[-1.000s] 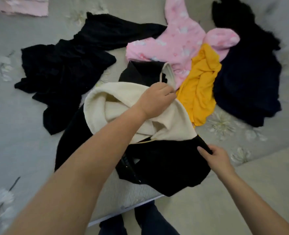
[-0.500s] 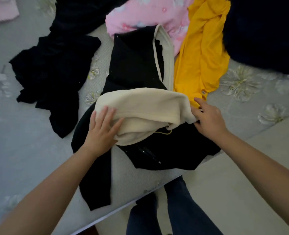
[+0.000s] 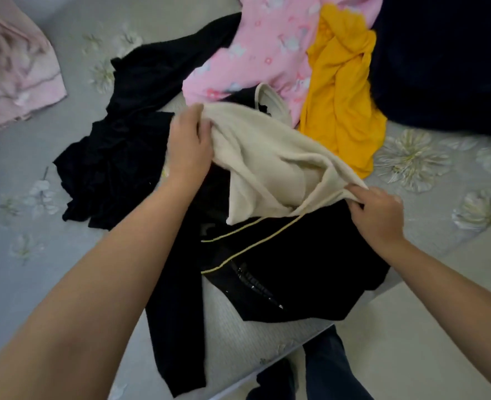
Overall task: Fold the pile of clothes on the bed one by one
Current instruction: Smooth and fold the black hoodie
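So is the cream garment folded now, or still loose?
Still loose. The cream garment hangs bunched and creased between the left hand and right hand, each gripping an edge, over the black jacket.

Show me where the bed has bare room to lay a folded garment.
Bare bedsheet lies left of the left hand, below the crumpled black garment, and right of the yellow garment. The centre, around the cream-lined black jacket, is crowded.

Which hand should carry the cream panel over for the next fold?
Probably the left hand: it grips the raised far corner of the cream panel, free to swing. The right hand pinches the near edge low against the black jacket, anchoring it.
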Demonstrator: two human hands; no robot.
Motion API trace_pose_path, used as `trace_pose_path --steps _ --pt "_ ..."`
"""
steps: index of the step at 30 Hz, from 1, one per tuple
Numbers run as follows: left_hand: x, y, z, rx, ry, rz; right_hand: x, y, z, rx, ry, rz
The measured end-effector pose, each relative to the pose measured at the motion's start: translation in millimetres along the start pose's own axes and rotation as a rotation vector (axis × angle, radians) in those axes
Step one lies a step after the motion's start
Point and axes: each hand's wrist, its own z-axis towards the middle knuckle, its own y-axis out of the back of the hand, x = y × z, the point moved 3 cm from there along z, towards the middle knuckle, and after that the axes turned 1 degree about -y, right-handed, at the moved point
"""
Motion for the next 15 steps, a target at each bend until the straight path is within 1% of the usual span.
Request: trace_pose_path --steps 1,2,3,4,6,8,9,10,12,15 --pt "-22.5 -3.0 18.9 -0.036 -0.055 -0.072 -9.2 3.1 6.3 0.003 -0.125 0.010" --pt "-41.2 -9.1 33.0 -0.030 -0.101 -0.127 -17.7 4.9 11.8 0.022 -0.222 0.040" --pt "-53.8 -18.9 41.0 0.022 -0.140 -0.145 -24.3 5.3 15.6 0.054 -0.296 0.073" --pt "-61.0 -31.2 42.3 0.108 -0.173 -0.114 -28.8 4.5 18.0 0.090 -0.351 0.098" --pt "-52.2 -63.5 24.7 0.320 -0.178 0.064 -33.2 -0.1 17.4 0.154 -0.416 0.117" --pt "-21.9 -90.7 -8.6 0.533 -0.068 0.251 -37.3 -8.3 10.6 0.207 -0.490 0.125" --pt "-3.6 -99.6 -26.0 0.613 0.023 0.318 -41.6 -14.0 6.4 0.238 -0.524 0.107" --pt "14.0 -105.9 -40.9 0.658 0.114 0.352 -47.1 -19.8 2.3 0.277 -0.538 0.063" --pt "39.9 -111.5 -62.2 0.681 0.224 0.381 -55.8 -27.5 -5.0 0.335 -0.515 -0.046" --pt "53.8 -119.6 -68.0 0.616 0.223 0.434 -65.2 -34.8 -11.4 0.308 -0.467 -0.096"
